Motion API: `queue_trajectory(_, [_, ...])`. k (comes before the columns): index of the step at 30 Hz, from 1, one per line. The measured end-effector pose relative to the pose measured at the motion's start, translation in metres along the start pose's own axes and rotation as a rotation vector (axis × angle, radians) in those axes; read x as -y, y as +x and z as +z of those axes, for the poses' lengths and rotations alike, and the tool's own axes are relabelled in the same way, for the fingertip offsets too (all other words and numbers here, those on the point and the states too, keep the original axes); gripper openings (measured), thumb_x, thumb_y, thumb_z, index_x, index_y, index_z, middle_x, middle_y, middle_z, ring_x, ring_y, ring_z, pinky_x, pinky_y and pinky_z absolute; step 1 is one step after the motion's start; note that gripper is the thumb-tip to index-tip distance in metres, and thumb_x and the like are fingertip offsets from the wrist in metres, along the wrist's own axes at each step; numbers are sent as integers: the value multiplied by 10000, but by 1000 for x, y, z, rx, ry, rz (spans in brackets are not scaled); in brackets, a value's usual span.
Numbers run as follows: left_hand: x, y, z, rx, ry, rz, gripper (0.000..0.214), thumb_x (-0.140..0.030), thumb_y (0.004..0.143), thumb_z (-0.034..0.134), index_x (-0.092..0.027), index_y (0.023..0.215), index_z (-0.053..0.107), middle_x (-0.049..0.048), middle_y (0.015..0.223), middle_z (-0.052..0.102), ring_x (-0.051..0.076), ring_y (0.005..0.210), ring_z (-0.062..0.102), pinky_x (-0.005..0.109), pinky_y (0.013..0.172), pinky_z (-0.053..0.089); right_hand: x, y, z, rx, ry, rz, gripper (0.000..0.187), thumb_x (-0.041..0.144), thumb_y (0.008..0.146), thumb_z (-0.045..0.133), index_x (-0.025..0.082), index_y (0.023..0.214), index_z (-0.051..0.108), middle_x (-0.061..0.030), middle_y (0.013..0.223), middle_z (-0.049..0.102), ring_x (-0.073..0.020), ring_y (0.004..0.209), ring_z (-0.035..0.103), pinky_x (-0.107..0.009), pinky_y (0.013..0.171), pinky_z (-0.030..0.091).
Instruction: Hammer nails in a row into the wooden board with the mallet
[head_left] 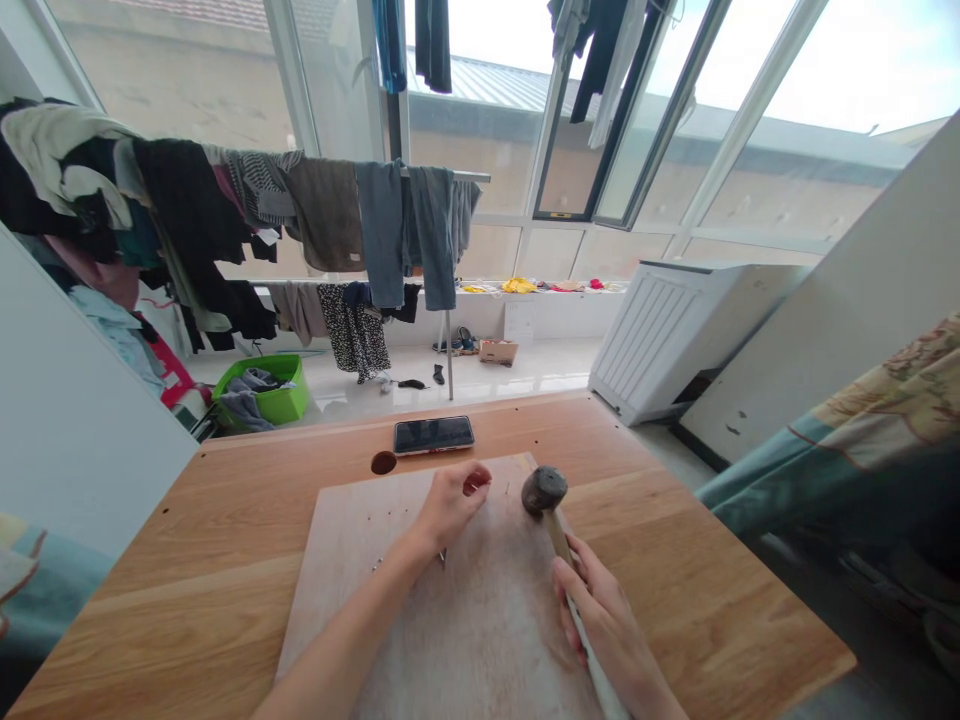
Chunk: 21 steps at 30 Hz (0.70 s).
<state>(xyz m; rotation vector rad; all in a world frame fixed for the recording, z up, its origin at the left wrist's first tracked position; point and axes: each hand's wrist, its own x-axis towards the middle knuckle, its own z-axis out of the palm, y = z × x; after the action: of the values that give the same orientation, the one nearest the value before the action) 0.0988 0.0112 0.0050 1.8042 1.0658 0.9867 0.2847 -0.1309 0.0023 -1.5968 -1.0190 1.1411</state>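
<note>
A mallet with a dark, rounded head (544,490) and a pale handle is gripped by my right hand (596,595), the head raised near the right edge of a pale wooden board (480,630). My left hand (454,503) hovers over the board's far part, thumb and fingers curled together in a pinch; whatever they hold is too small to make out. Beneath my left forearm, small shiny metal pieces (377,564) lie on the board, partly hidden. Several tiny dark marks dot the board's far left part.
The board lies on a wooden table (187,590). Beyond it are a phone (433,434) and a round hole (383,462) in the tabletop. Past the table stand a laundry rack (450,350), a green basin (281,400) and a white cabinet-like appliance (667,335). Curtains (840,450) hang at right.
</note>
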Motion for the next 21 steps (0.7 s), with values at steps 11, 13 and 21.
queue_trajectory(11, [7,-6,2,-46,128,40,193,-98,796,637,-204,937,716,36,866,755,192,844,691,283,785,538,11,-4,3,10,40,-26,549,567,856,629,183,1248,596,89,582,505,-94,315,413,-227,302,343])
queue_trajectory(13, [10,-6,2,-39,110,20,216,-103,803,648,-201,986,708,35,872,763,175,781,691,280,770,540,18,-4,7,36,24,-61,522,553,878,610,183,1247,596,90,583,505,-92,321,416,-221,308,349])
queue_trajectory(21, [11,-4,2,-7,21,-2,299,-62,764,606,-177,1018,714,26,847,755,142,696,670,239,693,522,45,-2,29,181,-87,-106,512,498,941,487,150,1314,535,88,656,503,-64,323,444,-177,312,339])
